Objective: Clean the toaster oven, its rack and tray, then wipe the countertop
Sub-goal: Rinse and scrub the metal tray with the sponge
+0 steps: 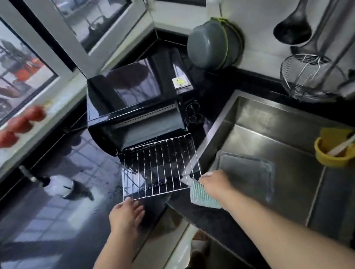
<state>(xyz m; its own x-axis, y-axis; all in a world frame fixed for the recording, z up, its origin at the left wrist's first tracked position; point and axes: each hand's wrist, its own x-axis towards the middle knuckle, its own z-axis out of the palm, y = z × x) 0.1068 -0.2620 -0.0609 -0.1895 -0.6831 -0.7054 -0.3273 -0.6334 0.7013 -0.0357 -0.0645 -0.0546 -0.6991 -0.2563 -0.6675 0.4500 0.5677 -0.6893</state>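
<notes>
The wire rack was seen lying over the toaster oven's lowered door, just ahead of both hands, its near edge projecting toward the person. That position probably served the cleaning: the bars were exposed on both sides and the open cavity behind was left reachable. The left hand was held at the rack's near left corner, fingers loosely spread and the fingertips at or just under the frame; whether the wire was actually pinched could not be told. The right hand was closed around a striped green cloth, gripped at the rack's near right corner, apparently so that the bars could be wiped while the other hand steadied them.

To the right of the right hand, the tray lay flat in the sink, presumably set there for washing or rinsing. The dark countertop stretched to the left of the left hand, with a white pump bottle lying on it.

By count: one oven, one rack, one tray, one cloth, one sink. Two control knobs were seen on the oven's front. Three red fruits sat on the window sill, far left of the hands.
</notes>
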